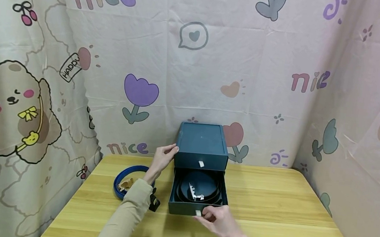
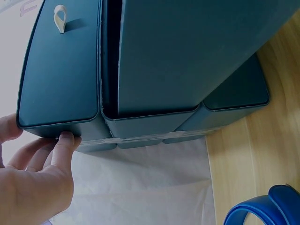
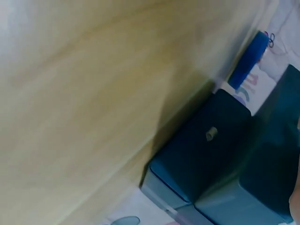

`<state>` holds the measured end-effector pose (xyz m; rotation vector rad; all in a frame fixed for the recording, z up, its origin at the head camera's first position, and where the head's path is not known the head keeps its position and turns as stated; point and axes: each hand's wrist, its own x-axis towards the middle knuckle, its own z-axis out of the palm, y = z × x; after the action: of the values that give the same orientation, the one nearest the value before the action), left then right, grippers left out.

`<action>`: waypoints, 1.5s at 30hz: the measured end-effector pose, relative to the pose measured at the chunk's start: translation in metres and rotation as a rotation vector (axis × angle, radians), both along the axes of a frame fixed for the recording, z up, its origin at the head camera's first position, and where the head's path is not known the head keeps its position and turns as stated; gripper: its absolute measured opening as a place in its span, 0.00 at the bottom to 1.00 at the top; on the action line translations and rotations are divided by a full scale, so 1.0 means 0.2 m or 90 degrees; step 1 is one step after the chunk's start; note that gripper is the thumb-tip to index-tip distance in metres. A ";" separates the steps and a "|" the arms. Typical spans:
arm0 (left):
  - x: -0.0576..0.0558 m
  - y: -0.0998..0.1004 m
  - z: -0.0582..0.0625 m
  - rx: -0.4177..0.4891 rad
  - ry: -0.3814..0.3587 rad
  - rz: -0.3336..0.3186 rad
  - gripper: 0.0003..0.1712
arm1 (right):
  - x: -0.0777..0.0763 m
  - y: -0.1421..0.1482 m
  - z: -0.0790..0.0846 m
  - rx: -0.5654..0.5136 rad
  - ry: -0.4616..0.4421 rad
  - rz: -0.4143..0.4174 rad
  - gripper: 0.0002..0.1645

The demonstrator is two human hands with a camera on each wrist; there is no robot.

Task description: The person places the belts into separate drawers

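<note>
A dark teal drawer box [image 1: 203,138] stands against the back curtain, with its stacked drawers facing front. One lower drawer [image 1: 184,209] is pulled out; a coiled black belt [image 1: 218,193] with a silvery buckle [image 1: 196,194] lies inside. My left hand [image 1: 163,158] holds the box's upper left corner, fingers [image 2: 63,152] pressed to its side wall. At the pulled-out drawer's front, my right hand [image 1: 222,224] has curled fingers and thumb at the white pull tab [image 1: 198,213]. Only a sliver of that hand shows in the right wrist view, which is blurred.
A coiled blue belt [image 1: 118,176] lies left of the box, with a tan-gold piece [image 1: 126,184] inside the coil. Near my left forearm is a small black piece [image 1: 154,203]. The wooden table [image 1: 271,204] extends to the right; patterned curtains hang around it.
</note>
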<state>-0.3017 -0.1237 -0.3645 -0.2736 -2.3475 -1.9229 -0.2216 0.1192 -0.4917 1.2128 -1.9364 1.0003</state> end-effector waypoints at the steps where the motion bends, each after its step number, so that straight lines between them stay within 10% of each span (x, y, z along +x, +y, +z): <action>1: 0.00 0.00 0.00 -0.001 0.000 0.000 0.27 | 0.00 0.00 -0.01 0.000 -0.005 -0.005 0.13; 14: -0.15 -0.02 -0.14 0.000 0.007 0.025 0.28 | 0.01 -0.02 -0.04 -0.007 -0.056 -0.010 0.14; 45: -0.14 -0.01 -0.14 -0.004 0.011 0.026 0.28 | -0.01 -0.02 -0.05 -0.028 -0.079 -0.027 0.11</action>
<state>-0.3302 -0.1262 -0.3934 -0.2399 -2.3297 -1.8886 -0.2228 0.1145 -0.5020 1.1038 -2.0158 1.1141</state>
